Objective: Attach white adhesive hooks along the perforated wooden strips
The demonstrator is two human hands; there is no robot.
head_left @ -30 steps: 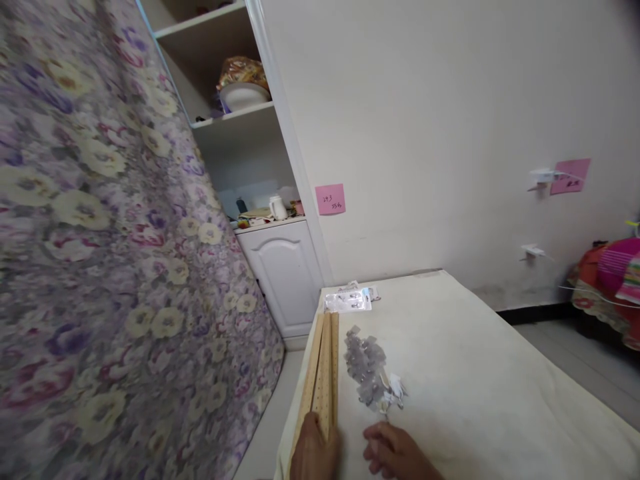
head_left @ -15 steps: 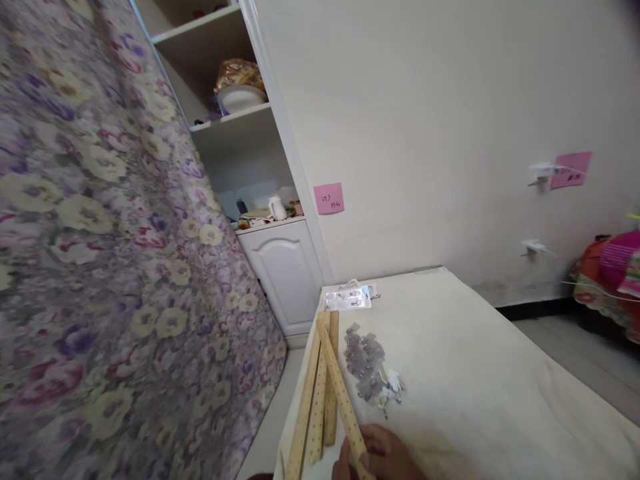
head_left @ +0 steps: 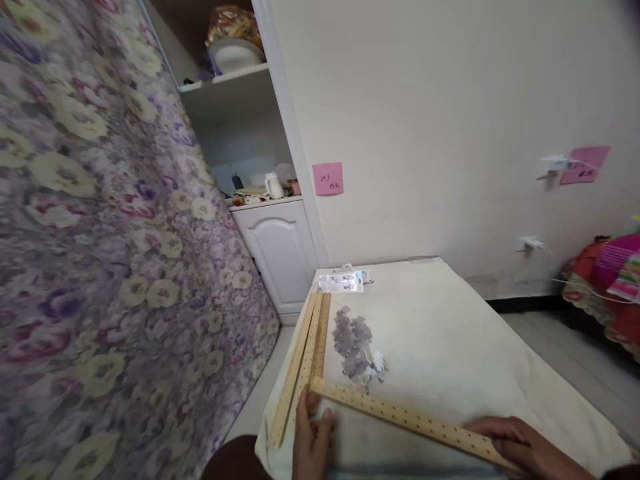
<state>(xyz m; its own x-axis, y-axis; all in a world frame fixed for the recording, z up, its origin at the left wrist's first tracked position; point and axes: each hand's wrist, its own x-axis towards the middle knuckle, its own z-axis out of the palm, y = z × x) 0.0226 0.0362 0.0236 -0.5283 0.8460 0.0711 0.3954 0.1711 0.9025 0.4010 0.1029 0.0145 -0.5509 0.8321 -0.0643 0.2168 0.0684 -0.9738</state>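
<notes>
A pale wooden strip with rows of small holes (head_left: 400, 413) slants across the near part of the cloth-covered table (head_left: 450, 347). My right hand (head_left: 525, 443) is closed around its right end. At the strip's other end is my left hand (head_left: 313, 437), fingertips against or just beside the wood and thumb held apart below it. Several similar perforated strips (head_left: 300, 360) lie lengthwise along the table's left edge. Beyond the held strip sits a pile of small greyish, translucent packets (head_left: 353, 340). Small white pieces (head_left: 379, 365) lie at the pile's near right side.
Clear plastic packaging (head_left: 341, 282) lies at the table's far left corner. A floral curtain (head_left: 125, 267) hangs on the left, beside a white cabinet (head_left: 281, 260) with shelves. Pink notes (head_left: 328, 179) and white plugs (head_left: 533, 243) are on the wall. Red and pink fabric (head_left: 605, 273) is at far right.
The held strip has swung from lying lengthwise over the other strips to slanting across the table. My right hand moved right with its end. My left hand has come into view. The camera tilted down.
</notes>
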